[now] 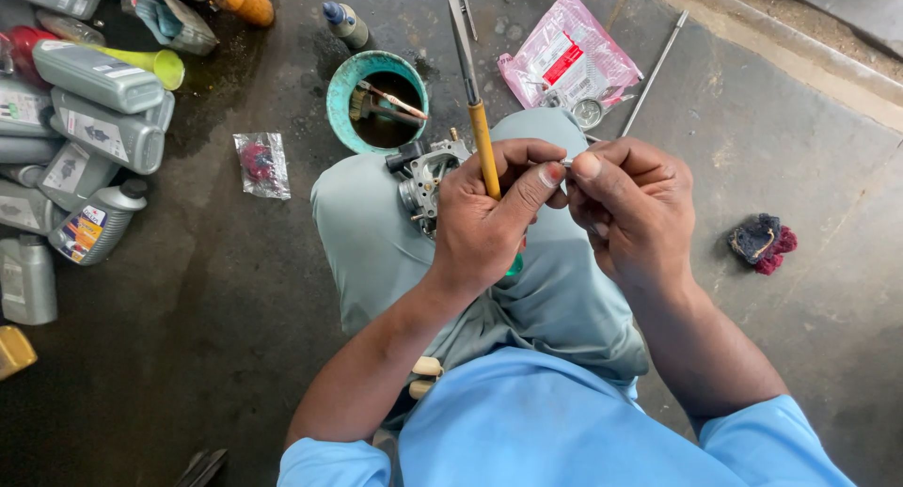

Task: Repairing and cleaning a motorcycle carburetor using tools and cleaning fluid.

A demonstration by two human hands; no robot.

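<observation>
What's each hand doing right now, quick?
Left hand: closed, holding a yellow-handled tool and pinching a small metal part.
Right hand: closed, fingertips pinching the same small part.

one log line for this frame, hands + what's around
left hand: holds yellow-handled tool | right hand: pinches small metal part | carburetor: on lap | teal bucket, grey bottles: on floor

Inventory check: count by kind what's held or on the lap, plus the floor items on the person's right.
Yellow-handled tool, left hand: 1
Small part, right hand fingers: 1
Carburetor, lap: 1
Pink packet: 1
Round metal piece: 1
Metal rod: 1
Rag: 1
Total: 7
</observation>
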